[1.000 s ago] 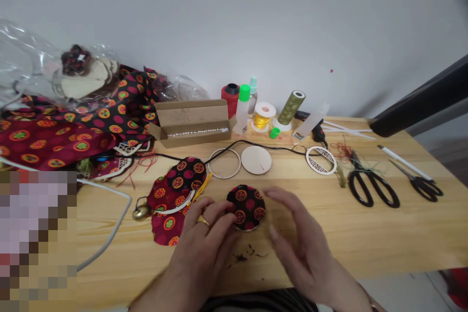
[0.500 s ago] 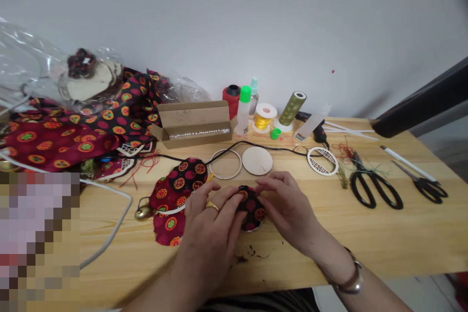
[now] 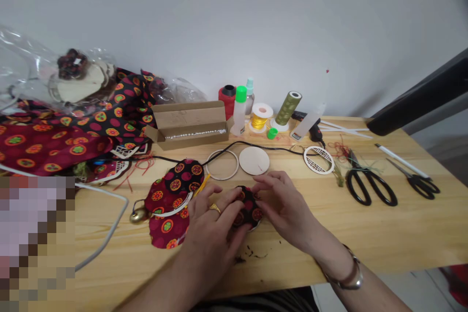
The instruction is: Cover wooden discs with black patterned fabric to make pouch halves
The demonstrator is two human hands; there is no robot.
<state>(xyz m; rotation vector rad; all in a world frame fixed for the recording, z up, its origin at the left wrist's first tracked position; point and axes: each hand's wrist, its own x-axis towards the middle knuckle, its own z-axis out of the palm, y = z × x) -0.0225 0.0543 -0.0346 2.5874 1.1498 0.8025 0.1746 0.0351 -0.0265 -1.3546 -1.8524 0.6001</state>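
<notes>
A small round disc covered in black patterned fabric (image 3: 249, 208) lies on the table between my hands, a thin pale edge showing at its bottom. My left hand (image 3: 214, 219), with a gold ring, presses its fingers onto the disc's left side and holds it. My right hand (image 3: 283, 209) pinches the disc's upper right edge between thumb and fingers. Left of my left hand lie red and black fabric rounds (image 3: 185, 177) with a small brass bell (image 3: 139, 214). Just beyond the disc are a pale wooden ring (image 3: 222, 165) and a plain pale disc (image 3: 254, 161).
Behind stand an open cardboard box (image 3: 190, 126), a green-capped bottle (image 3: 239, 109), a yellow thread spool (image 3: 259, 119) and a tilted bottle (image 3: 307, 123). Black-handled scissors (image 3: 371, 187), smaller scissors (image 3: 420, 183) and a lattice disc (image 3: 319, 160) lie right. Patterned cloth (image 3: 54, 139) is heaped left.
The view has shifted slightly, so most things sit a little further left. My left fingers and thumb have shifted slightly on the fabric disc; my right hand keeps its pinch at the edge.
</notes>
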